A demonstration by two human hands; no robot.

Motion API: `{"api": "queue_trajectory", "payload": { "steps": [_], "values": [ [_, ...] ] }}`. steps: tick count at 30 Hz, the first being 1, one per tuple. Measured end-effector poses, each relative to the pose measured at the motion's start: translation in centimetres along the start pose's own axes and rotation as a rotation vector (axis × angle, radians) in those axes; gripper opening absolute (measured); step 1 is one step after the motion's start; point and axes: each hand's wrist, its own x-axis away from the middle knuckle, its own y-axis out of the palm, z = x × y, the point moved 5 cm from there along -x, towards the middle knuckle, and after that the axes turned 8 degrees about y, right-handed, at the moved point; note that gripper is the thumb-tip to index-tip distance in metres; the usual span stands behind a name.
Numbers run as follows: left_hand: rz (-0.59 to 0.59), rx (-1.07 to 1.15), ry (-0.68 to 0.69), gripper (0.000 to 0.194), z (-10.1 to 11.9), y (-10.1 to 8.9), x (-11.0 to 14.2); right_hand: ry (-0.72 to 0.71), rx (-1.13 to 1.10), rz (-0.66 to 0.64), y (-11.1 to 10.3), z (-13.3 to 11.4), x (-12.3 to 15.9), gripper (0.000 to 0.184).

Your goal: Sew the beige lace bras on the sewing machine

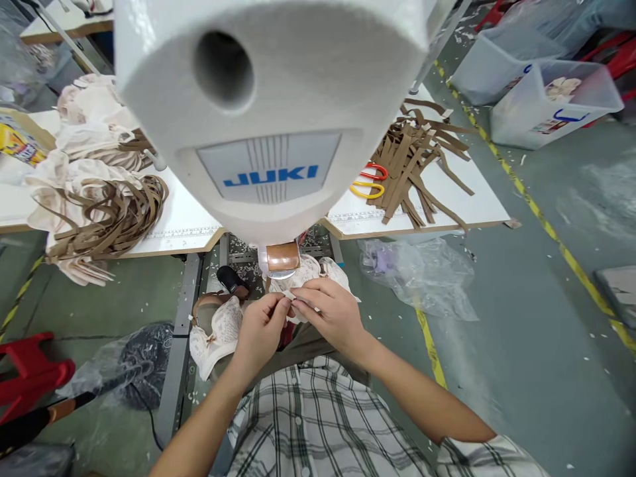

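Note:
Both of my hands meet just below the sewing machine head [271, 179]. My left hand [259, 331] pinches a small white piece [289, 295], perhaps a label or fabric end; it is too small to name surely. My right hand [334, 315] closes on the same piece from the other side, fingertips almost touching the left ones. A white lace bra cup [226, 324] hangs beside my left hand over my lap. More white lace [305, 268] lies behind my fingers under the machine, partly hidden by them. The needle area is hidden behind the machine head.
Brown straps [415, 159] and scissors with red and yellow handles [368, 189] lie on the right tabletop. Left, brown straps [114, 215] and pale fabric [94, 132] are piled. A plastic bag [422, 275] and a clear bin [536, 109] stand on the right floor.

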Motion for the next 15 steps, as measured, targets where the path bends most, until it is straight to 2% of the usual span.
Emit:
{"api": "queue_trajectory", "payload": {
  "steps": [5, 8, 10, 12, 13, 15],
  "values": [
    [0.047, -0.016, 0.012, 0.040, -0.9, 0.2, -0.7, -0.101, -0.049, 0.013, 0.7, 0.2, 0.6, 0.015],
    [0.036, 0.077, -0.055, 0.045, -2.4, 0.2, -1.6, -0.188, 0.031, -0.131, 1.0, 2.4, -0.9, 0.019],
    [0.005, 0.230, -0.116, 0.046, -3.2, 0.3, -2.0, -0.088, 0.213, -0.173, -0.3, 5.8, -4.4, 0.025],
    [0.000, 0.350, -0.150, 0.045, -3.3, 0.3, -2.1, 0.168, 0.502, -0.111, -3.4, 10.2, -9.5, 0.035],
    [0.002, 0.392, -0.158, 0.045, -3.1, 0.2, -2.0, 0.290, 0.681, -0.131, -5.0, 12.3, -12.1, 0.041],
    [0.002, 0.478, -0.175, 0.044, -2.6, 0.1, -1.6, 0.349, 0.756, -0.172, -7.5, 14.8, -17.0, 0.045]
  ]
}}
